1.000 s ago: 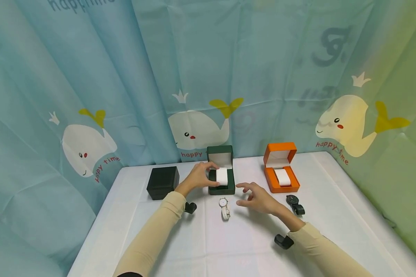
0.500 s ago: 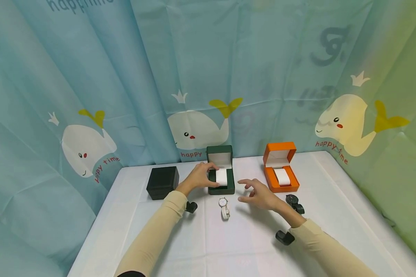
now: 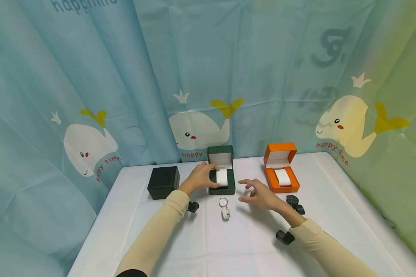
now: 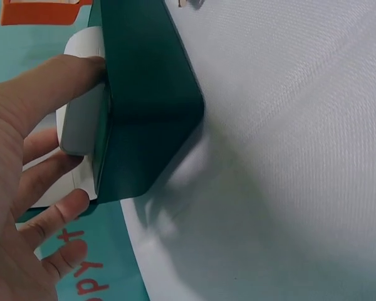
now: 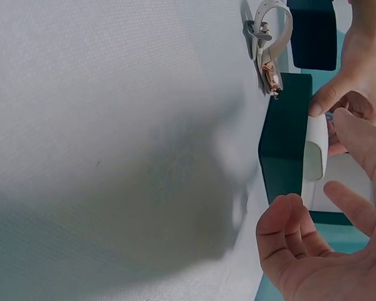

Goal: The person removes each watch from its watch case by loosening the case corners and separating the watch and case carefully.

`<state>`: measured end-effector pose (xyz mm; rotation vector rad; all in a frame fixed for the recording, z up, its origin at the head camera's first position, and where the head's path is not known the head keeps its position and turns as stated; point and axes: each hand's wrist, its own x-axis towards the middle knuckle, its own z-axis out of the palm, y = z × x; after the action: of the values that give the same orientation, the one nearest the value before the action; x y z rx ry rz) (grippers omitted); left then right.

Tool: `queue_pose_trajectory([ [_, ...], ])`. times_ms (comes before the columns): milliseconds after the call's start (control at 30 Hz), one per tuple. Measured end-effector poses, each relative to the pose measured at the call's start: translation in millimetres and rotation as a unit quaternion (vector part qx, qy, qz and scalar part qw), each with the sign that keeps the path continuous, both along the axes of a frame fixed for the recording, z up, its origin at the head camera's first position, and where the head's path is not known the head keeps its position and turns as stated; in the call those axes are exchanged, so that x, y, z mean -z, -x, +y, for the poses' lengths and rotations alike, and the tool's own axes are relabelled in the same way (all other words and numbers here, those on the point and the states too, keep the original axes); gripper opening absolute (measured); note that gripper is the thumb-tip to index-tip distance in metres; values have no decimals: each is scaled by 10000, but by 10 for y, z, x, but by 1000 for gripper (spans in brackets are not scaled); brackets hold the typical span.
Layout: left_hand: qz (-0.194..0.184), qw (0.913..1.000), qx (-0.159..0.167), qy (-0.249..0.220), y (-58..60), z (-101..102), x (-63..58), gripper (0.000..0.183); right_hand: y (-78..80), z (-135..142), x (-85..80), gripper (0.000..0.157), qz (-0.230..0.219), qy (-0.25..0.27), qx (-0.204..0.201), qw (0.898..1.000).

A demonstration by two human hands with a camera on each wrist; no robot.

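Note:
In the head view, an open green watch box stands at the back middle, its lid raised. A white watch cushion sits in it. My left hand pinches this cushion from the left, the thumb at its front end and fingers at the back. In the left wrist view, the thumb presses the white cushion near the green wall. Right of the box, my right hand hovers with loosely bent fingers, holding nothing. A watch with a white strap lies in front of the green box.
A closed black box stands at the left. On the right is an open orange watch box with a white cushion, and a black watch lies before it. A whale-patterned curtain borders the white table.
My right hand has drawn slightly to the right, away from the green box. My left hand keeps its hold on the white cushion, nearly still. The boxes and watches stay put.

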<state>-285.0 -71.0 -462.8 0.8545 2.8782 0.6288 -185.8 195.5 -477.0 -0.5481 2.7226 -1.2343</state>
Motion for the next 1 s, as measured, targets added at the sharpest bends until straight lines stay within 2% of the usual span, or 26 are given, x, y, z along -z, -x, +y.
queue_pose_trajectory([
  [167,125,9998,15,125,10,7,43,58,6,-6,4,62,0,14,-12,10000],
  [400,133,9999,-27,18,-10,44,36,57,17,-17,3,61,-13,47,-33,10000],
  [800,120,9960,-857,224,-111,203,14,58,37,-23,17,61,57,-33,-54,10000],
  [1000,146,9941,-989,420,-118,229,2,58,42,-30,24,61,78,-54,-51,9999],
])
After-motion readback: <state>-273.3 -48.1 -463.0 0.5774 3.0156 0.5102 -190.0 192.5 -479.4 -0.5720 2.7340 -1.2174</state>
